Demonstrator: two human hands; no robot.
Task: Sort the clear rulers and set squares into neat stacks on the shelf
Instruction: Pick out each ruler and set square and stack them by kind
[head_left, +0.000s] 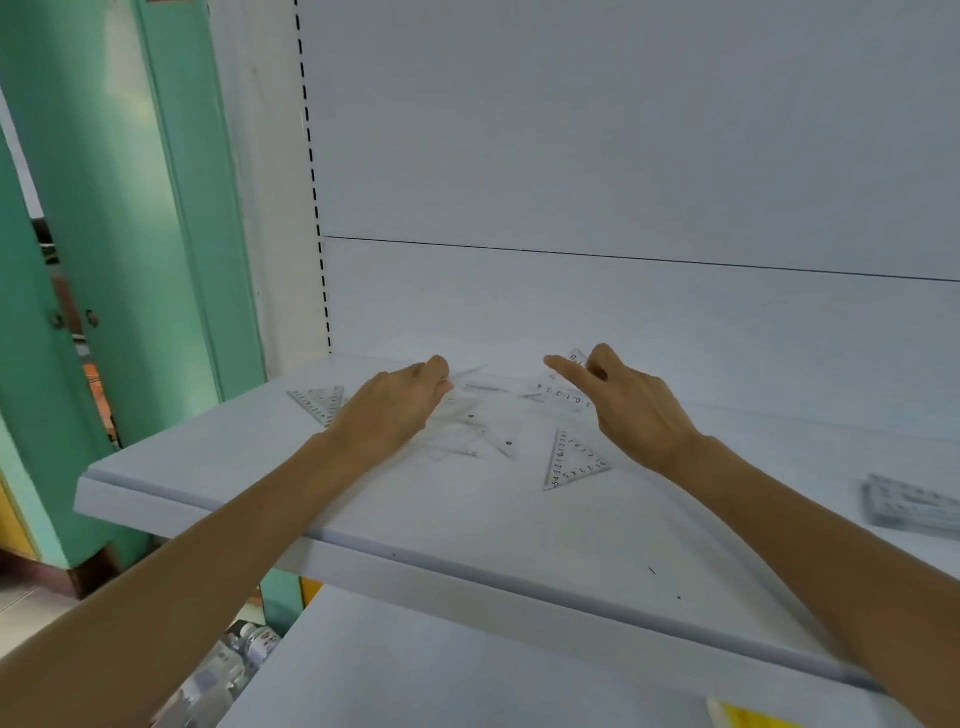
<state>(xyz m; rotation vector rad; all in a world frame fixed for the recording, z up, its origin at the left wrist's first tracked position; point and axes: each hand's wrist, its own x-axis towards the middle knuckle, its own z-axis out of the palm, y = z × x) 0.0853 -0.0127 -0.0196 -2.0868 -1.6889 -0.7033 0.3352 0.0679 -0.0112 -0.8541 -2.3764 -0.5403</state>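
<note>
A white shelf (208, 467) runs across the view, with a white back panel (623, 156) behind it and a green door frame (104, 208) to the left. A lower shelf (415, 675) shows beneath, and bottles (234, 660) lie beside it at the bottom left.

Both bare forearms reach over the front edge. The left hand (395, 402) is palm down over a blurred pile (478, 431) of clear rulers and squares in the middle of the shelf. Its fingers curl down onto the pile's near-left edge, but the blur hides whether they grip anything. The right hand (628, 410) is well apart from it, near the back of the shelf. Its index finger points straight to the left, its thumb is raised, and the other fingers curl under. A tilted clear piece (563, 392) with printed numbers sits pinched between thumb and fingers, one corner lifted against the back panel.

At the far right edge lies a neat stack (909, 501) of clear rulers. A front square (571, 462) lies flat and alone, between the pile and the right wrist. A left square (317, 402) lies flat just beside the left wrist, partly hidden by it
</note>
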